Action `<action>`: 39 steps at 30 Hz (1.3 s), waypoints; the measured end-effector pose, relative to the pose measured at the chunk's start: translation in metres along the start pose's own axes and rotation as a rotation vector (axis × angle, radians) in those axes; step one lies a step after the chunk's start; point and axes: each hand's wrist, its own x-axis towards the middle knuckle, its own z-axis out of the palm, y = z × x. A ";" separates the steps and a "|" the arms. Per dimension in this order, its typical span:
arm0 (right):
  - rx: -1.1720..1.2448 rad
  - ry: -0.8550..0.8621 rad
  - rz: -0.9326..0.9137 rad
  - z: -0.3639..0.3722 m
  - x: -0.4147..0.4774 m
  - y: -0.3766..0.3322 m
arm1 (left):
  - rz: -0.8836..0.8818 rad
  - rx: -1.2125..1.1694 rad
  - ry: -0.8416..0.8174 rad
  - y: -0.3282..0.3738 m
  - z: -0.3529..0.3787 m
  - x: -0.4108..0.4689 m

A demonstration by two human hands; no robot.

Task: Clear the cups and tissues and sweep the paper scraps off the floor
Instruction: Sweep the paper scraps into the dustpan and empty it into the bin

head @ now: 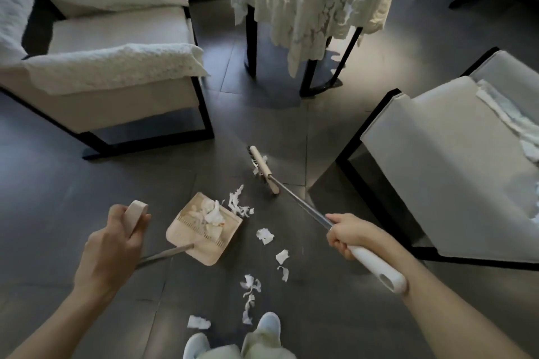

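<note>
Nearest the viewer, at the bottom edge, are two white shoes [269, 325] and pale green trouser legs, standing on a dark grey tiled floor [87, 183]. Torn white paper scraps [250, 291] lie scattered on the floor just ahead of the shoes, in a loose trail running away towards a beige plastic dustpan [204, 245].

The dustpan rests on the floor left of centre, its open mouth facing far and right. It holds crumpled white paper [214, 214], and more scraps lie at its far right lip. The left hand [116, 242] has its fingers curled around the beige top grip of the dustpan's long handle.

The right hand [347, 234] has its fingers wrapped tightly around a long broom [303, 207], where the white grip meets the metal shaft. The cream, dark-bristled broom head sits on the floor beyond the dustpan, with a scrap against its bristles.

A cream armchair with a black frame [116, 38] stands far left, a second one [452, 169] right. Between them, further off, is a round table draped in white lace [315, 3].
</note>
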 end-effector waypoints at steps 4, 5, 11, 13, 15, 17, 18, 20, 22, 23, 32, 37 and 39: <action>-0.201 0.117 -0.102 0.006 0.029 -0.034 | -0.037 -0.018 0.006 -0.018 -0.004 -0.017; -0.246 0.136 -0.123 0.007 0.041 -0.043 | -0.040 -0.028 0.007 -0.022 -0.004 -0.020; -0.508 0.102 -0.138 0.042 0.102 -0.081 | 0.000 0.018 0.010 -0.050 -0.007 -0.037; -0.677 0.050 -0.103 0.058 0.106 -0.083 | 0.001 0.006 0.032 -0.061 -0.006 -0.045; -0.816 0.000 -0.067 0.072 0.101 -0.074 | 0.011 -0.001 0.050 -0.071 -0.008 -0.054; -0.866 -0.040 -0.032 0.083 0.091 -0.059 | 0.006 -0.020 0.059 -0.080 -0.014 -0.065; -0.866 -0.039 -0.022 0.088 0.085 -0.050 | 0.010 -0.025 0.064 -0.085 -0.017 -0.071; -0.865 -0.024 -0.020 0.099 0.068 -0.030 | 0.005 -0.034 0.072 -0.095 -0.023 -0.084; -0.880 -0.037 -0.001 0.114 0.045 -0.009 | 0.002 -0.029 0.075 -0.109 -0.032 -0.097; -0.921 -0.042 0.008 0.123 0.031 0.005 | 0.000 -0.037 0.075 -0.116 -0.036 -0.105; -1.031 -0.059 0.026 0.261 -0.117 0.149 | 0.078 -0.118 0.052 -0.207 -0.109 -0.197; -1.049 -0.065 0.032 0.311 -0.192 0.195 | 0.005 -0.131 0.041 -0.260 -0.142 -0.250; -0.984 -0.041 0.011 0.319 -0.208 0.203 | -0.009 -0.129 0.033 -0.277 -0.152 -0.268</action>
